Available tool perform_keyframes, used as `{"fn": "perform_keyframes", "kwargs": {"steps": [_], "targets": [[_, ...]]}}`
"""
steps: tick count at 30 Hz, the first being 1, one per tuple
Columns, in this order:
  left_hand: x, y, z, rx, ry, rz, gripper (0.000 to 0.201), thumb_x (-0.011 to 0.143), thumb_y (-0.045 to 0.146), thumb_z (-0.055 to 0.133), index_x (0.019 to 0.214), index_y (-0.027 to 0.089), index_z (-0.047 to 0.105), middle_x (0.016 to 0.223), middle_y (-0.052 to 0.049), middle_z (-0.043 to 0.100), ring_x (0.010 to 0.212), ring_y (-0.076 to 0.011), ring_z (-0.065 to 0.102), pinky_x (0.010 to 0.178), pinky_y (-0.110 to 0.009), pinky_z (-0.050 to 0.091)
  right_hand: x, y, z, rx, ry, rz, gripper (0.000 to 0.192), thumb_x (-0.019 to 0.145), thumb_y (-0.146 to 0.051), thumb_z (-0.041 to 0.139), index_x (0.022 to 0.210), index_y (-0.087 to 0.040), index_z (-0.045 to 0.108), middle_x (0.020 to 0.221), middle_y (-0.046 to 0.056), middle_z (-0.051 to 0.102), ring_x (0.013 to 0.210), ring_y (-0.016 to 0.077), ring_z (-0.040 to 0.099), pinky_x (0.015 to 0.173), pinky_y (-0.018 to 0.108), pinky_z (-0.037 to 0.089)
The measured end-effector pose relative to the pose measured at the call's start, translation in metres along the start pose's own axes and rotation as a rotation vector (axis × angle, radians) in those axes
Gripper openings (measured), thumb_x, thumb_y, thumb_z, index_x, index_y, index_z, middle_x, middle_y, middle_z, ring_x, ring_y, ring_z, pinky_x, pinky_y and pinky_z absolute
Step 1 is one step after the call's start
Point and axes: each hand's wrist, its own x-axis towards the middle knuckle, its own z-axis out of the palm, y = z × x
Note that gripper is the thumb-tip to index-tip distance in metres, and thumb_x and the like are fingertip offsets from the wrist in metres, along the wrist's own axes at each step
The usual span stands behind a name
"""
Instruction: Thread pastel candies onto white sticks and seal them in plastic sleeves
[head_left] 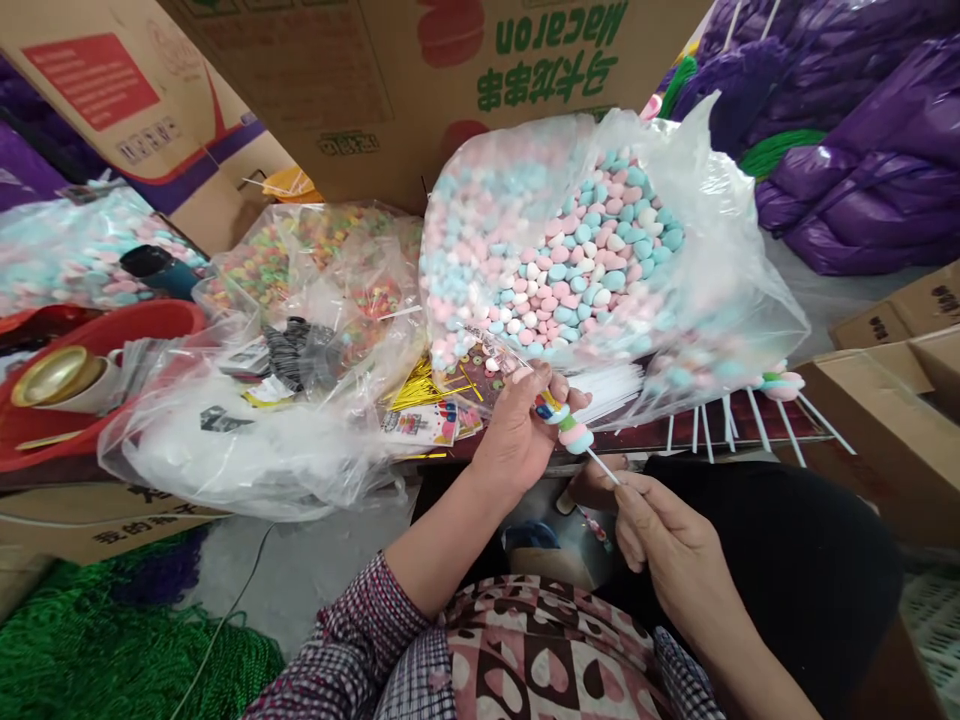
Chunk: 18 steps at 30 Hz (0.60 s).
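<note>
A candy skewer with pink, blue and green pieces on a white stick slants in front of me. My left hand is closed around its upper end, where a printed clear wrapper shows; part of it is hidden by the fingers. Lower down, my right hand pinches the white stick between thumb and fingers. Just beyond my hands lies a big clear bag of pink, blue and white candies. White sticks lie in a bundle by the left fingertips, with gold twist ties to their left.
Finished-looking skewers lie at the table's right edge, sticks overhanging. Left are a bag of colourful gummies, a bag of clear wrappers and a red basin with tape. Cardboard boxes stand behind; another box is at right.
</note>
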Motion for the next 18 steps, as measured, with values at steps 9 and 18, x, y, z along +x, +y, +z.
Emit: {"fn": "perform_keyframes", "kwargs": {"steps": [9,18], "targets": [[-0.007,-0.006,-0.015,0.171,-0.075,-0.024,0.029,0.08,0.043,0.069,0.073,0.018,0.055,0.07,0.001,0.058,0.087,-0.0192,0.067,0.087,-0.036,0.05,0.008,-0.001,0.022,0.391,-0.2,0.263,0.028,0.083,-0.044,0.071,0.089,-0.018,0.064,0.045,-0.012,0.027,0.038,0.003,0.02,0.039,0.018,0.017],[-0.005,0.018,-0.02,0.117,-0.192,-0.027,0.058,0.068,0.06,0.075,0.111,0.024,0.061,0.097,-0.006,0.071,0.106,-0.0277,0.067,0.089,-0.042,0.052,0.01,0.004,0.018,0.395,-0.207,0.269,0.029,0.08,-0.043,0.074,0.087,-0.017,0.065,0.048,-0.01,0.031,0.042,0.0042,0.024,0.041,0.019,0.02]]}}
